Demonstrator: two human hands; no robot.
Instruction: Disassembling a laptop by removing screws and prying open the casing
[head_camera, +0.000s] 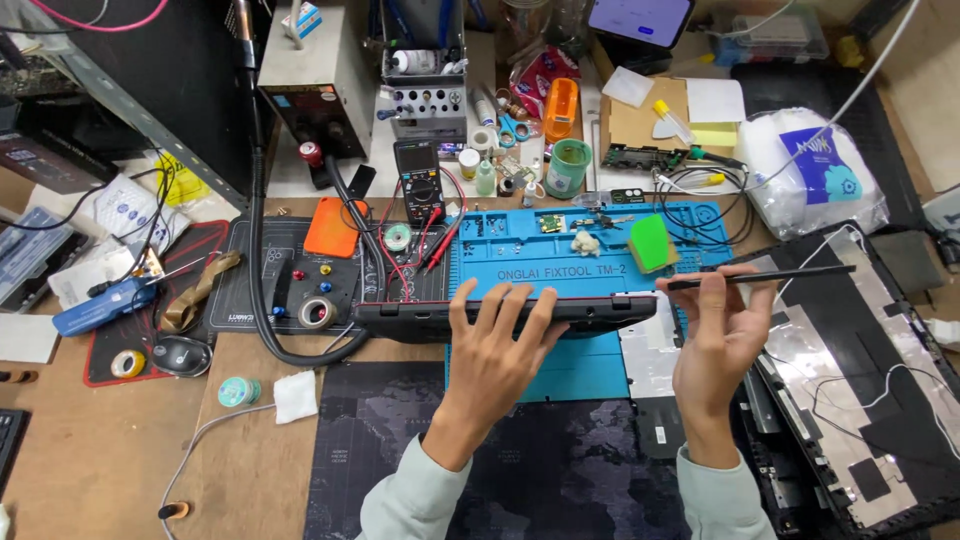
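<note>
1. Cluttered workbench with a blue repair mat (520, 268).
2. My left hand (497, 345) grips the black laptop base (500, 313), standing on edge on the mat.
3. My right hand (722, 330), just beside it, pinches a thin black tool (770, 276).

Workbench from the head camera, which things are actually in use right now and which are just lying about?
In use:
left hand gripping the black laptop part
right hand holding a thin black rod
blue repair mat

Lying about:
multimeter
orange pad
green block
computer mouse
tape roll
</note>
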